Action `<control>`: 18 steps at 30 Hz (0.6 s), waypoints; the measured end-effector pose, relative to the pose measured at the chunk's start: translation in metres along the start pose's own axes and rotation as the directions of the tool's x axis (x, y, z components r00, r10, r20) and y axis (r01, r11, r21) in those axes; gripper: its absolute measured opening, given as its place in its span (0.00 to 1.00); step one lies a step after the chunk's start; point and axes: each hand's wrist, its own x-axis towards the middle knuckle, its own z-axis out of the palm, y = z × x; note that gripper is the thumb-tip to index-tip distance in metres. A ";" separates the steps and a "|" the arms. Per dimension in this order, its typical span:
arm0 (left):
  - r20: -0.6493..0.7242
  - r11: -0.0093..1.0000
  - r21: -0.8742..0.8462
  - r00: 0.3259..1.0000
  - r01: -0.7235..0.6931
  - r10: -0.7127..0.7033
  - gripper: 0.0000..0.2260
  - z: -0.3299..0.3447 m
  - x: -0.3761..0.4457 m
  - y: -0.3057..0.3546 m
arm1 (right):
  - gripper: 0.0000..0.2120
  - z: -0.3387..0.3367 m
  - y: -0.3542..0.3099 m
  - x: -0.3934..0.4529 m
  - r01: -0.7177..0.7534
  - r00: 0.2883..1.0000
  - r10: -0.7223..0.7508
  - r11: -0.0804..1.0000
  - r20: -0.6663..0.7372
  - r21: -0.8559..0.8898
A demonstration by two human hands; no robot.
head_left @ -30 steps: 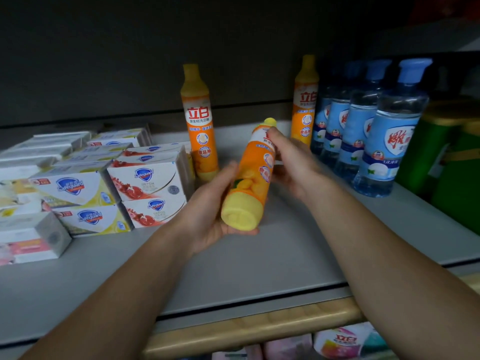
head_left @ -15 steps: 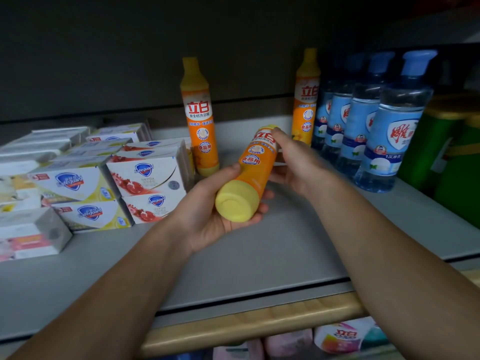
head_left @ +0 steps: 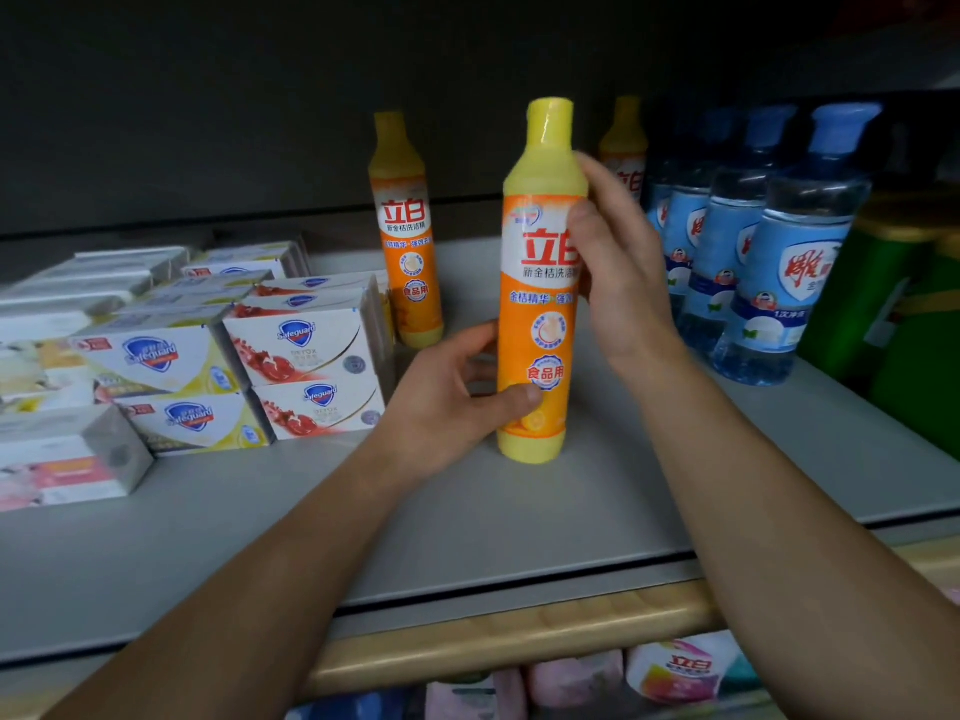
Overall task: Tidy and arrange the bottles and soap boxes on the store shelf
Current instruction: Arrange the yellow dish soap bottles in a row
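Note:
An orange dish-soap bottle [head_left: 540, 324] with a yellow cap stands upright on the grey shelf [head_left: 467, 522], its label facing me. My left hand [head_left: 452, 402] grips its lower part from the left. My right hand [head_left: 613, 262] holds its upper part from the right. Two more orange bottles stand behind it, one [head_left: 408, 241] at the centre left and another [head_left: 626, 148] partly hidden by my right hand. Stacked white soap boxes [head_left: 306, 356] fill the shelf's left side.
A row of blue-capped clear bottles [head_left: 795, 252] stands at the right, with green containers [head_left: 893, 324] beyond them. A wooden shelf lip [head_left: 519, 641] runs along the front, and packaged goods [head_left: 680, 667] lie on the shelf below.
The orange bottle was lying tilted in both hands, base toward me. It has been turned upright and now stands on the shelf, with both hands still on it.

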 end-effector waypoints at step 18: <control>-0.247 0.993 0.109 0.969 0.036 -0.008 0.23 0.003 0.005 -0.013 | 0.21 -0.104 0.007 -0.069 -0.161 0.841 0.534 0.406 0.090 -0.900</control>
